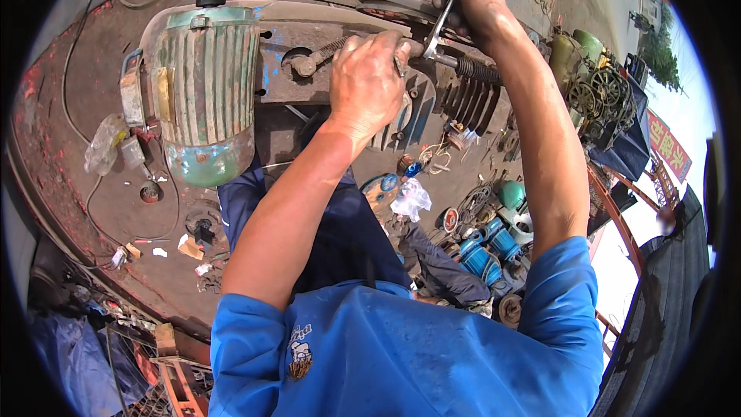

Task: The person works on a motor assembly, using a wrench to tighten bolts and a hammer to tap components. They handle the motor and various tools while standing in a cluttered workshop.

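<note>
Over grimy ground (62, 162), the right hand (480, 12) is gripping a wrench (441, 26), the left hand (365, 81) clasping a pipe (417, 49) beside its lower end

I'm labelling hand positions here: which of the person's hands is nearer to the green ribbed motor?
Left. The left hand is to the right of the motor, apart from it; the right hand, gripping a metal bar, is farther right.

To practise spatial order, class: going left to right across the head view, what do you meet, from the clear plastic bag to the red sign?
Clear plastic bag, ribbed green motor, left hand, right hand, spoked wheels, red sign.
</note>
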`<state>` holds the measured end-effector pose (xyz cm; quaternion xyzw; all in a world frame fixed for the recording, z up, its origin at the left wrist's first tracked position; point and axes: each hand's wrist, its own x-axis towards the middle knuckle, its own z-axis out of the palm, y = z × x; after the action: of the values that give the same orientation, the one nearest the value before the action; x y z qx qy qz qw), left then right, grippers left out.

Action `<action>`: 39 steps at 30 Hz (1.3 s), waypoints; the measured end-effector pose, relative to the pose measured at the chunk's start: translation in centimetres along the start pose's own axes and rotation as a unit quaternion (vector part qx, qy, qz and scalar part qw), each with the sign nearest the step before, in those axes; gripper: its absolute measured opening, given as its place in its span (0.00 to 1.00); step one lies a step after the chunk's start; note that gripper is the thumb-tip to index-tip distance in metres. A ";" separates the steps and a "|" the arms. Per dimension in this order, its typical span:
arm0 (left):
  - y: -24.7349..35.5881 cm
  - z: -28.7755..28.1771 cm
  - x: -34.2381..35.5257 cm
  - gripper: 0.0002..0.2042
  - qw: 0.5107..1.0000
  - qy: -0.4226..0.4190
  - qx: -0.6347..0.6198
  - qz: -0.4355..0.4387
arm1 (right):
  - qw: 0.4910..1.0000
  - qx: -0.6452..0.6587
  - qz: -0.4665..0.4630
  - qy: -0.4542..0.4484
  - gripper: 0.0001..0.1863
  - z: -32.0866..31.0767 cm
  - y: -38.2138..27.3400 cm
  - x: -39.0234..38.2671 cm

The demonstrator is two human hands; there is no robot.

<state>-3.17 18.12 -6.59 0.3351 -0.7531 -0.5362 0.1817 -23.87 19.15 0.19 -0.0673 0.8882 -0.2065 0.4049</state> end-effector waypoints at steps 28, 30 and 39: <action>0.1 -0.3 0.3 0.10 0.998 -0.040 -0.021 -0.041 | 0.905 0.047 -0.399 0.142 0.09 0.3 1.1 -7.9; 0.1 -0.3 0.2 0.10 0.998 -0.042 -0.026 -0.038 | 0.843 -0.031 -0.522 0.122 0.06 1.1 3.1 -9.4; 0.2 -0.4 0.1 0.14 0.996 -0.071 -0.025 -0.053 | 0.912 -0.113 -0.352 0.180 0.13 2.1 1.5 -4.4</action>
<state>-3.05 17.75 -6.29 0.3304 -0.7318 -0.5863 0.1072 -19.36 21.09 1.36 -0.3823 0.8824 -0.2421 0.1288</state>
